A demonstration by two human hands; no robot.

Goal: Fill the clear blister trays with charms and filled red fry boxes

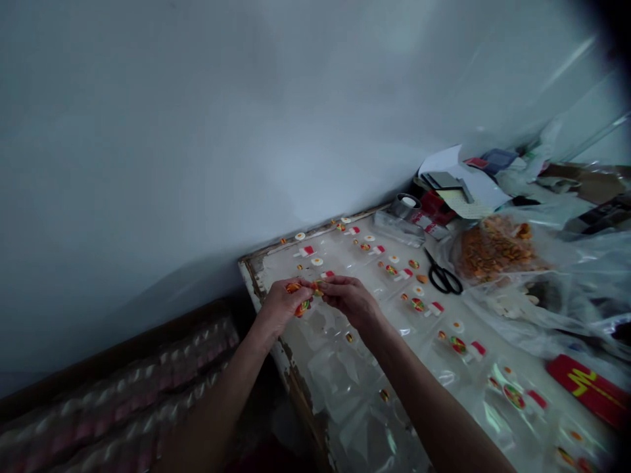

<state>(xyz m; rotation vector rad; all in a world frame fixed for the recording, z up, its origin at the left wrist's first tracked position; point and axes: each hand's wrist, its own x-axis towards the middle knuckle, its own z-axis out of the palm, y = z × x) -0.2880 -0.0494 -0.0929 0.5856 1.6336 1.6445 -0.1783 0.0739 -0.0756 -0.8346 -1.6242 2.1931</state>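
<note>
My left hand [282, 306] is closed around several small toy pizza pieces [302, 309] in red, green and orange. Between the two hands is a small orange-and-green piece [316, 288], pinched in the fingertips of my right hand [349, 297]; its exact shape is too small to make out. Both hands are over the left part of the table. Sets of tiny food pieces lie around them on clear plastic: fried eggs [317, 261], burgers [350, 337], round pizzas [418, 304] and red-and-white popsicle shapes [434, 309].
Black scissors [445, 280] lie right of the pieces. Behind them are a tape roll [405, 205] and papers [463, 177]. A clear bag of orange pieces [497, 249] and a red item with a yellow mark [589, 387] are at right. The wall [276, 131] borders the table.
</note>
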